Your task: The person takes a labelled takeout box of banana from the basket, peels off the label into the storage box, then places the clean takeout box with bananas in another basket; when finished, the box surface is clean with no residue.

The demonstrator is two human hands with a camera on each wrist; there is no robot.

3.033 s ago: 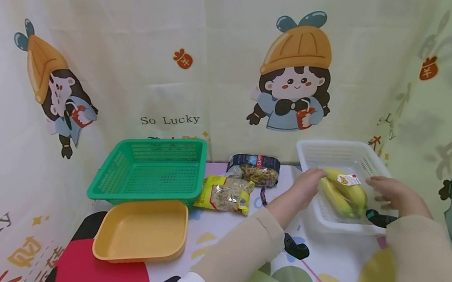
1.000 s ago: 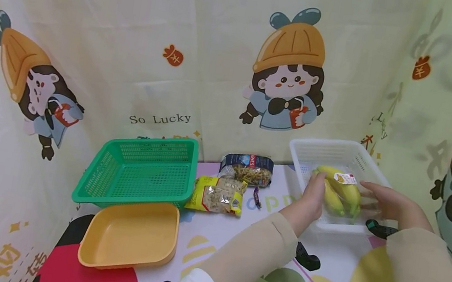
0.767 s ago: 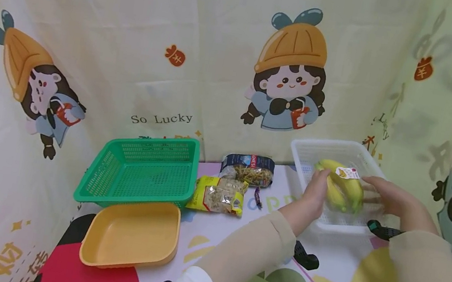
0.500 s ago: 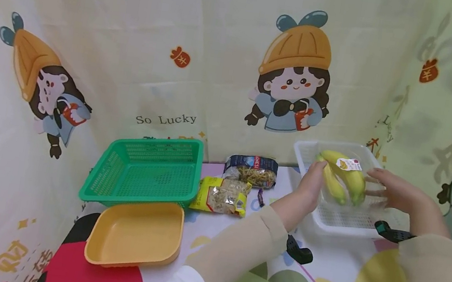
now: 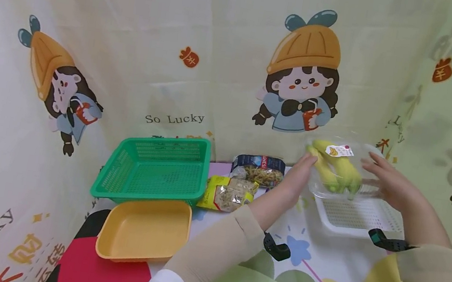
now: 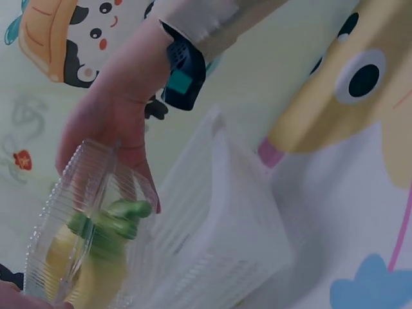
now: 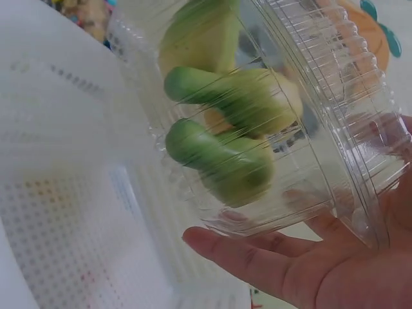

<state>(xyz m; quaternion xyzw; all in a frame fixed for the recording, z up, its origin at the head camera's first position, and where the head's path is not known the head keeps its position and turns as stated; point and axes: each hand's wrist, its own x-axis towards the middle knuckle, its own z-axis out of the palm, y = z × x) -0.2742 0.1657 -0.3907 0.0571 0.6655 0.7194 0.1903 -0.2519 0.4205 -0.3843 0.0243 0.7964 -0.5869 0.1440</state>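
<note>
Between both hands is a clear plastic clamshell box [image 5: 367, 179] of bananas [image 5: 329, 168] with a white sticker [image 5: 339, 151] on top. My left hand [image 5: 290, 182] grips its left side, thumb at the upper edge. My right hand [image 5: 399, 184] holds the right side. In the right wrist view its fingers [image 7: 248, 261] reach beneath the box, and green banana ends [image 7: 219, 148] show through the plastic. The box is raised over the white basket [image 5: 372, 221], overlapping its back half in the head view. Most of my left hand lies outside the left wrist view.
Left on the table stand a green basket [image 5: 153, 169] and, in front of it, a yellow tray [image 5: 144, 229]. A yellow bag [image 5: 228, 194] and a dark-topped pasta bag [image 5: 258, 171] lie between the green basket and my left hand. A printed curtain [image 5: 237, 64] hangs close behind.
Both hands have lifted the box of bananas up out of the white basket and slightly toward the left and back. The baskets, tray and bags stay in place; the head view shifted a little.
</note>
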